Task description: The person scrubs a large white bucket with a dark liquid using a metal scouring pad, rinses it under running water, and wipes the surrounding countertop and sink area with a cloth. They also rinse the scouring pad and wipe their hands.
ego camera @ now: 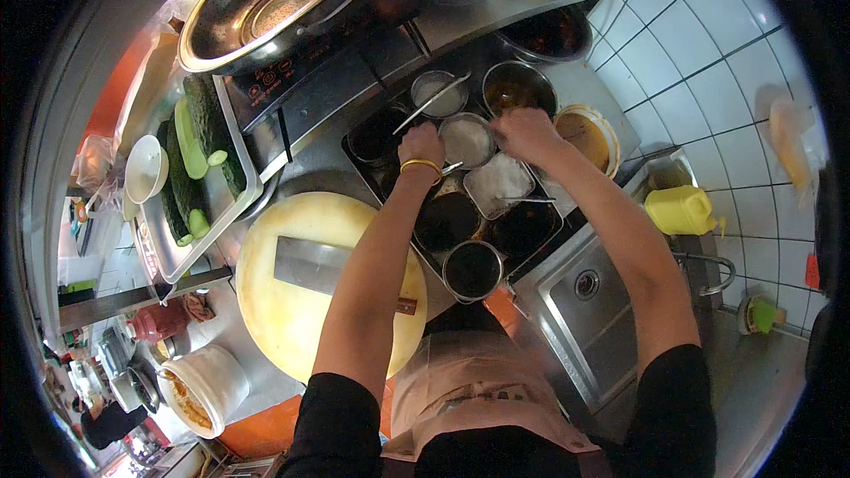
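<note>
My left hand (pixel 422 146), with a yellow bangle at the wrist, is at the left rim of a round metal tin (pixel 467 141) of pale powder. Curled fingers of my right hand (pixel 526 133) reach the tin's other side, just below a metal pot (pixel 518 83) of brown liquid. Whether either hand grips the tin is hidden. Behind the left hand, a light-coloured utensil handle (pixel 431 103) lies across another metal tin (pixel 438 89). A square container (pixel 499 179) of white granules sits nearer me, a spoon handle (pixel 531 199) over it. Dark-filled containers (pixel 473 271) stand closer still.
Left, a cleaver (pixel 312 264) lies on a round chopping board (pixel 272 318). Beyond it, a metal tray (pixel 192 255) holds cucumbers (pixel 209 123) and a white bowl (pixel 146 168). Right are a tub of brown sauce (pixel 584 136), a sink (pixel 591 338) and a yellow jug (pixel 680 209).
</note>
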Available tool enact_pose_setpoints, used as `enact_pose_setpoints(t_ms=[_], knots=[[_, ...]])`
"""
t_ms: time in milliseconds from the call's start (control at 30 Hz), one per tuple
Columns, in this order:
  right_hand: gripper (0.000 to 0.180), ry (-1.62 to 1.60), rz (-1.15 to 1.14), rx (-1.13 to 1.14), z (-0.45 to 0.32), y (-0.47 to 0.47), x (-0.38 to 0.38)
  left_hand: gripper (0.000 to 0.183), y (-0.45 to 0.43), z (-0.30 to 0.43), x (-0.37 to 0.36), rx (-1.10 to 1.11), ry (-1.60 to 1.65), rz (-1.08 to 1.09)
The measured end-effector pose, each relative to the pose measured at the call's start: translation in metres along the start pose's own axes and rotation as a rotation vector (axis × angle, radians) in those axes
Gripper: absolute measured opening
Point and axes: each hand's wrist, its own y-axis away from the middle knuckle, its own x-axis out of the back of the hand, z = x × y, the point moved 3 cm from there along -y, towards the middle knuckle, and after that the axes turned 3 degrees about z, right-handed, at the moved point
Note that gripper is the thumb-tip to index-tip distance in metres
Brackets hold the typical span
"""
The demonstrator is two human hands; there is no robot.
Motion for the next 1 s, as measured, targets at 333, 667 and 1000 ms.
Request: enact_pose_setpoints(t_ms=[333,667,1000], knots=[[0.014,0.086,0.174,0.098,-0.004,-0.066,-0.038,0.027,-0.012,0.006,-0.011,-0.047,0.006,-0.047],[0.018,-0.011,0.112,-0.198,-0.004,-0.046,-0.047,0.022,-0.002,0.01,-0.008,0.09,0.139,-0.028],[0.028,-0.708,0.12,-0.86,0.015,0.004,-0.091,0.03,0.014,0.019,0.02,0.098,-0.002,-0.178]])
